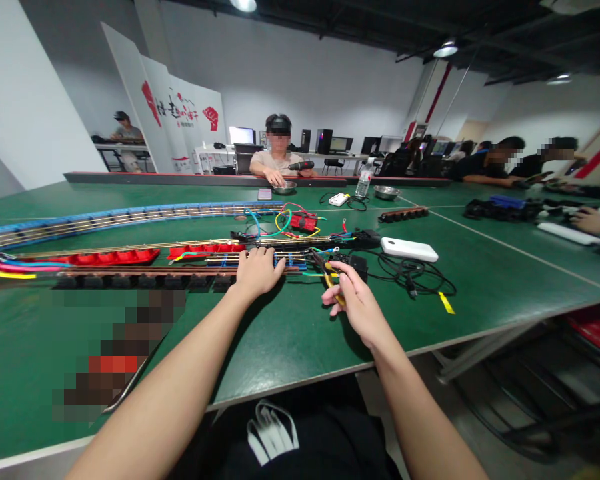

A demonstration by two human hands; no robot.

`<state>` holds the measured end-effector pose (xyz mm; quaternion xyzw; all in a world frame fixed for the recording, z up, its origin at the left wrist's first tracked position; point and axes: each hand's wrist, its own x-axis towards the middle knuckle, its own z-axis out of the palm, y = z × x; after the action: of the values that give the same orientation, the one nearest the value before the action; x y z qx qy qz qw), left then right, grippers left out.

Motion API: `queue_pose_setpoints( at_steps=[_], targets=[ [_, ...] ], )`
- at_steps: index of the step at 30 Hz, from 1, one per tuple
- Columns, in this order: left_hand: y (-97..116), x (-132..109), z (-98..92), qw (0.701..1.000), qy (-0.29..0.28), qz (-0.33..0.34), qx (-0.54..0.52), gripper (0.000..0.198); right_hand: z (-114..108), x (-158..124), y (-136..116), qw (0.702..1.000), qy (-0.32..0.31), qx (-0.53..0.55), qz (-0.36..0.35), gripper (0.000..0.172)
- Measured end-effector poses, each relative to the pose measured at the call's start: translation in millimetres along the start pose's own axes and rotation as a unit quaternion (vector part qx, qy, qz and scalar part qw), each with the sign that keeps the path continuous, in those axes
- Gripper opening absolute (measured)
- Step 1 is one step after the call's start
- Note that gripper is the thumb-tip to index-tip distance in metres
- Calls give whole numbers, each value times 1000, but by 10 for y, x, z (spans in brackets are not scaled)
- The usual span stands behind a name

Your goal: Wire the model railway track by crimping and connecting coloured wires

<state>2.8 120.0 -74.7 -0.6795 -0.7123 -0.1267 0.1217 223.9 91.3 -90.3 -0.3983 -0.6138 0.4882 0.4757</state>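
My left hand (260, 272) bears down on a short blue track section (223, 259) with metal rails, its fingers bent over the rails and its thumb out to the right. Closed round yellow-handled pliers (329, 275), my right hand (353, 300) is just right of that section. The jaws point up-left at the track's right end, among thin wires with a ring terminal (335, 250); whether they grip a wire I cannot tell. A brown-railed track (145, 273) on black supports runs along the near side. Beyond it lie red track pieces (115, 257).
A long blue curved track (130, 217) spans the back left. A red part with coloured wires (304, 221), a white power strip (409, 250) and coiled black cable (415, 273) lie around. Across the table, a person (276, 160) holds a drill (301, 165) beside a metal bowl (285, 187).
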Motion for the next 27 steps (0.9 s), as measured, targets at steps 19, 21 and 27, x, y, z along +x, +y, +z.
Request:
queue_pose_setpoints(
  at_steps=[19, 21, 27],
  targets=[
    [-1, 6, -17, 1000, -12, -4, -1, 49, -13, 12, -90, 926, 121, -334, -124, 42],
    [1, 7, -20, 1000, -13, -4, 2, 49, -38, -17, -183, 903, 131, -384, -143, 40],
    [6, 11, -15, 1000, -12, -1, 6, 49, -404, 185, -631, 878, 214, -352, -244, 39]
  ],
)
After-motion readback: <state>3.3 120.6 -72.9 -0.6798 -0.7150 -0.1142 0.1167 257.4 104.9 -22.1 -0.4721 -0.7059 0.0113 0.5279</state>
